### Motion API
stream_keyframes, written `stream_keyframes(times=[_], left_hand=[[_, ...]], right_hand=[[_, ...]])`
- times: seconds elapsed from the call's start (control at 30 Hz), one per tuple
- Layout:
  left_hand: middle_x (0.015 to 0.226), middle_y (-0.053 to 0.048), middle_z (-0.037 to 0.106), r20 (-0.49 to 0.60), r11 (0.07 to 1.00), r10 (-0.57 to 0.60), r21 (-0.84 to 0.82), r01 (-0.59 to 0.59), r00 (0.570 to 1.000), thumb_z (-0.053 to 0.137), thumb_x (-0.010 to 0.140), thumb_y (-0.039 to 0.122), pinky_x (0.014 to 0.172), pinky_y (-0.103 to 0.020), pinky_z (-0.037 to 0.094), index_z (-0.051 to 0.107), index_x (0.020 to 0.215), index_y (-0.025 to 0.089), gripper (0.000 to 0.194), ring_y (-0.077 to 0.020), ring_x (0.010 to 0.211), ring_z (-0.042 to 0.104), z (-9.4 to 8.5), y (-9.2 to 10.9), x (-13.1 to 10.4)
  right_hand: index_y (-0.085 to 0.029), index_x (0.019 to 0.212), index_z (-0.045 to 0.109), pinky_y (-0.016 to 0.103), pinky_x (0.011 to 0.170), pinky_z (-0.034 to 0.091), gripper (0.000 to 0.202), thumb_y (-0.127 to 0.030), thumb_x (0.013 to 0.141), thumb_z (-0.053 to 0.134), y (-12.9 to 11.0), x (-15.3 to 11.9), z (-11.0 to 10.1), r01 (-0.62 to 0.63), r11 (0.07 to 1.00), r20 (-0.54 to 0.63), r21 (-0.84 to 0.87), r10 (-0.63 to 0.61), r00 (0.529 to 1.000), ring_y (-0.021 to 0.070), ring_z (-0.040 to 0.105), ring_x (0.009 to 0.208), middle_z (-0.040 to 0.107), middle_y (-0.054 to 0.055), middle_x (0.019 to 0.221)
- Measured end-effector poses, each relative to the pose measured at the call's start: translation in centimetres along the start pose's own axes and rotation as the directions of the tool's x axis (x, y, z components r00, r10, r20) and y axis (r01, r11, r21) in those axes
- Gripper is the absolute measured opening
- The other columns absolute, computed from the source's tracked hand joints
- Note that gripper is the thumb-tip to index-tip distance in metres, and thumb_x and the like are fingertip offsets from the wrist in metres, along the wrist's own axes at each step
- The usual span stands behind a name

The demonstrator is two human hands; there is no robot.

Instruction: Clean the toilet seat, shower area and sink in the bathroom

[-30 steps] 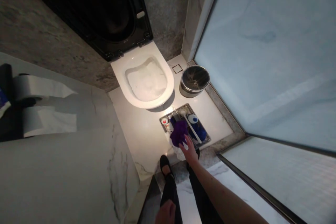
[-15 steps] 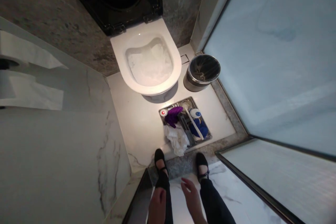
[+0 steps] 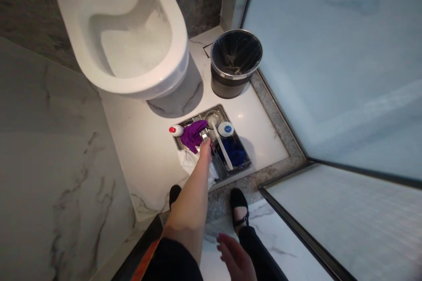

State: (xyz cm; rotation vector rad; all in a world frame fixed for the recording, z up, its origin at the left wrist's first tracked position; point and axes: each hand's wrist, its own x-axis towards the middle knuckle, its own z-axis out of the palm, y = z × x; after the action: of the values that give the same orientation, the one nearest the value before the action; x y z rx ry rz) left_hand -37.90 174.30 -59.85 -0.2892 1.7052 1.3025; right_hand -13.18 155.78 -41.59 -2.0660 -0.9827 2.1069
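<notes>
My left hand (image 3: 206, 150) reaches down to the divided tray (image 3: 235, 174) on the floor, its fingers closed round the tray's middle handle (image 3: 216, 153). Purple cloth (image 3: 191, 135) and a white bottle with a red cap (image 3: 176, 130) lie in the tray's left part, while white crumpled cloth (image 3: 188, 160) hangs over that side. On the right are a white long-handled brush (image 3: 223, 149), a white bottle with a blue cap (image 3: 226, 129) and dark blue cloth (image 3: 235, 153). My right hand (image 3: 235, 258) hangs low in view with fingers apart, holding nothing.
A white toilet (image 3: 180, 48) stands at upper left. Beside it is a lined waste bin (image 3: 227, 85). Frosted glass (image 3: 329, 74) borders the right side, and a marble wall (image 3: 56, 140) the left. A stone sill (image 3: 227, 199) runs under my feet.
My left hand has moved forward and down and closed on the tray's handle. The view has come closer to the floor. My right hand stays low with nothing in it.
</notes>
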Motion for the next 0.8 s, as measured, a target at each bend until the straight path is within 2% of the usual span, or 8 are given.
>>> stream_keyframes(times=[0.1,0.17,0.23,0.33,0.43,0.53,0.63,0.8], left_hand=[[0.065,0.007,0.038,-0.103,0.998,-0.015,0.053,0.021,0.995,0.033,0.099,0.047,0.055,-0.025,0.037,0.046,0.101,0.017,0.033,-0.0085,0.05,0.039,-1.2,-0.8,-2.6],[0.065,0.005,0.041,-0.139,0.994,-0.004,0.107,0.019,0.99,0.031,0.099,0.046,0.057,-0.026,0.038,0.049,0.098,0.017,0.034,-0.01,0.052,0.041,-3.5,-1.9,-6.4],[0.069,0.0,0.051,-0.152,0.986,0.015,0.166,0.011,0.988,0.036,0.097,0.046,0.066,-0.03,0.043,0.054,0.091,0.016,0.035,-0.0139,0.061,0.051,-6.7,-3.2,-11.1],[0.09,-0.012,0.066,-0.149,0.972,0.023,0.236,0.013,0.989,0.043,0.094,0.043,0.086,-0.036,0.047,0.061,0.091,0.016,0.033,-0.0229,0.09,0.063,-11.3,-5.7,-18.8],[0.109,-0.018,0.069,-0.151,0.956,-0.018,0.286,0.061,0.988,0.041,0.094,0.044,0.096,-0.037,0.045,0.063,0.103,0.014,0.038,-0.0267,0.106,0.063,-14.9,-9.4,-25.7],[0.113,-0.021,0.069,-0.182,0.923,-0.094,0.354,0.154,0.979,0.036,0.094,0.049,0.099,-0.039,0.045,0.064,0.107,0.011,0.049,-0.0295,0.111,0.063,-17.6,-15.2,-31.3],[0.119,-0.022,0.068,-0.227,0.862,-0.177,0.433,0.262,0.958,0.033,0.094,0.053,0.104,-0.038,0.043,0.065,0.112,0.009,0.057,-0.0302,0.119,0.061,-20.3,-22.5,-35.7],[0.108,-0.021,0.072,-0.293,0.73,-0.303,0.541,0.418,0.907,0.033,0.094,0.054,0.095,-0.038,0.048,0.069,0.106,0.008,0.06,-0.0308,0.108,0.067,-26.6,-36.0,-41.7]], right_hand=[[-0.017,0.098,0.078,0.036,0.081,0.058,0.071,-0.075,0.059,0.072,-2.8,0.3,-1.9,0.048,0.997,0.006,-0.056,-0.048,0.999,0.0293,0.07,0.095,0.075,0.014,0.105],[-0.015,0.099,0.076,0.034,0.081,0.058,0.07,-0.075,0.063,0.068,-4.2,-0.3,-3.0,0.14,0.986,-0.123,-0.093,-0.151,0.981,0.0279,0.069,0.094,0.075,0.014,0.103],[-0.015,0.098,0.074,0.034,0.084,0.057,0.066,-0.073,0.068,0.064,-4.9,-1.4,-4.1,0.244,0.956,-0.234,-0.163,-0.277,0.932,0.0267,0.069,0.095,0.074,0.013,0.103],[-0.014,0.099,0.07,0.038,0.091,0.055,0.065,-0.072,0.069,0.061,-4.1,-3.5,-5.9,0.327,0.899,-0.305,-0.292,-0.411,0.859,0.0283,0.067,0.101,0.072,0.015,0.11],[-0.015,0.101,0.069,0.041,0.092,0.055,0.067,-0.072,0.067,0.06,-1.0,-5.2,-7.7,0.28,0.879,-0.28,-0.386,-0.401,0.873,0.0315,0.066,0.105,0.071,0.015,0.113],[-0.017,0.102,0.071,0.038,0.094,0.055,0.062,-0.069,0.069,0.061,3.3,-5.9,-9.4,0.259,0.856,-0.162,-0.448,-0.362,0.918,0.0312,0.066,0.109,0.072,0.011,0.111],[-0.018,0.097,0.074,0.036,0.09,0.057,0.064,-0.07,0.061,0.068,7.2,-6.1,-10.5,0.214,0.867,-0.012,-0.449,-0.246,0.969,0.0316,0.066,0.108,0.074,0.011,0.108],[-0.016,0.095,0.076,0.032,0.074,0.058,0.066,-0.071,0.059,0.072,12.4,-8.6,-11.1,0.239,0.855,0.145,-0.46,-0.193,0.97,0.027,0.069,0.09,0.075,0.011,0.098]])
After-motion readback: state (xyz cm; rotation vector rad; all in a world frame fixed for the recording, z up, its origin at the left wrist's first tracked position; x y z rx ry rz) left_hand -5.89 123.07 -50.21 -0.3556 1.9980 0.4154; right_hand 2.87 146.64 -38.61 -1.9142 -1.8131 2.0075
